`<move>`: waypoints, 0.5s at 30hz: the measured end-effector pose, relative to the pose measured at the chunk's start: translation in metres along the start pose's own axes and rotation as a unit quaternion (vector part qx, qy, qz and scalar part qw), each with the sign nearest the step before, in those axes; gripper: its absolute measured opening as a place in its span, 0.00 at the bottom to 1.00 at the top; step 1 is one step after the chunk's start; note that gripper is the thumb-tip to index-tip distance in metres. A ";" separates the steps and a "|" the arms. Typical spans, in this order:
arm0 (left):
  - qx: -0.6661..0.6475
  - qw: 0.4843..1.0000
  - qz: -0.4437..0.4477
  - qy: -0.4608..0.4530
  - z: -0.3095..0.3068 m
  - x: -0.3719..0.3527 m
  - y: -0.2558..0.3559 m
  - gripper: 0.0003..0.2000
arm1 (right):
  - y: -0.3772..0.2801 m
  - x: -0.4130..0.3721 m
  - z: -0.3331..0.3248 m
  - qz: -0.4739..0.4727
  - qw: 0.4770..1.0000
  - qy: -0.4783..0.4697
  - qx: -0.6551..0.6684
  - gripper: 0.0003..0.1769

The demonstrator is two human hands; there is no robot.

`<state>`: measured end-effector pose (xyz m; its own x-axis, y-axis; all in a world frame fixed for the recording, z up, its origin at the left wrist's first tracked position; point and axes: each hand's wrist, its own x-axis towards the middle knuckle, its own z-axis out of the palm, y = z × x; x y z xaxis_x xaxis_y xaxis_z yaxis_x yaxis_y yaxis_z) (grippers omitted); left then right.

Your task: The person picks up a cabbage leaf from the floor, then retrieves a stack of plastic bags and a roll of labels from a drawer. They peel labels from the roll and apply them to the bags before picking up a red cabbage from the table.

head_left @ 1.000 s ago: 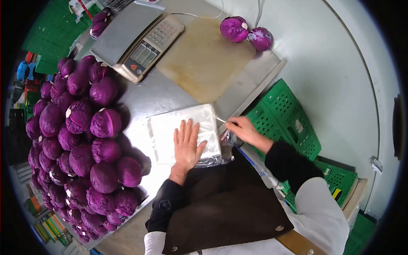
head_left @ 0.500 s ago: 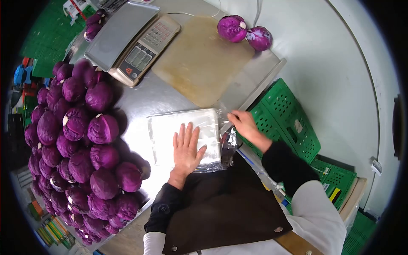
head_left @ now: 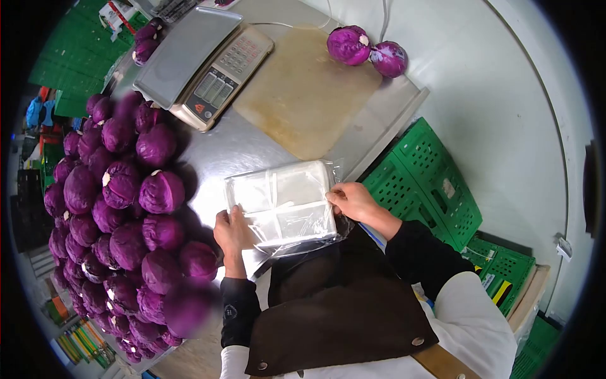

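A flat white pack [head_left: 290, 218] in loose clear plastic wrap lies at the front edge of the steel table, crossed by white bands. My left hand [head_left: 231, 232] grips its left edge, thumb on top and fingers curled at the side. At the opposite edge, my right hand [head_left: 353, 201] pinches the clear wrap between thumb and fingers. Crumpled plastic hangs out under the pack's right and near sides, close to my dark apron [head_left: 341, 316].
Red cabbages [head_left: 126, 246] are heaped along the left. A scale [head_left: 218, 82] stands at the back beside a worn cutting board [head_left: 309, 88]. Two cabbages [head_left: 349, 45] sit at the far corner by the wall. Green crates [head_left: 435, 183] stand right of the table.
My left hand has left the pack's top and now holds its left edge. My right hand has closed in on the right edge. The pack's crossed bands now show.
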<state>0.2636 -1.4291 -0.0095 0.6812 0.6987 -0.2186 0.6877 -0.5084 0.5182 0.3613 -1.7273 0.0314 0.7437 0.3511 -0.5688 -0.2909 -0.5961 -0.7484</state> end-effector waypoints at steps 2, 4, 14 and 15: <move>-0.070 0.996 -0.024 -0.047 -0.002 0.006 -0.010 0.21 | -0.002 0.003 -0.001 -0.001 1.000 0.021 0.023 0.20; -0.137 0.985 -0.050 -0.092 -0.011 0.001 -0.012 0.21 | -0.003 0.005 -0.004 0.082 0.991 -0.038 0.095 0.23; -0.371 0.913 0.133 0.102 -0.128 -0.043 0.042 0.04 | -0.048 0.002 -0.011 -0.027 0.938 -0.163 0.304 0.27; -0.376 0.909 0.140 0.108 -0.144 -0.048 0.047 0.03 | -0.058 0.001 -0.014 -0.040 0.934 -0.187 0.302 0.26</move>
<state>0.2272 -1.4140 0.1449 0.6819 0.7188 0.1355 0.0722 -0.2504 0.9654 0.3869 -1.7026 0.0788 0.5481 0.6715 -0.4986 -0.6142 -0.0815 -0.7849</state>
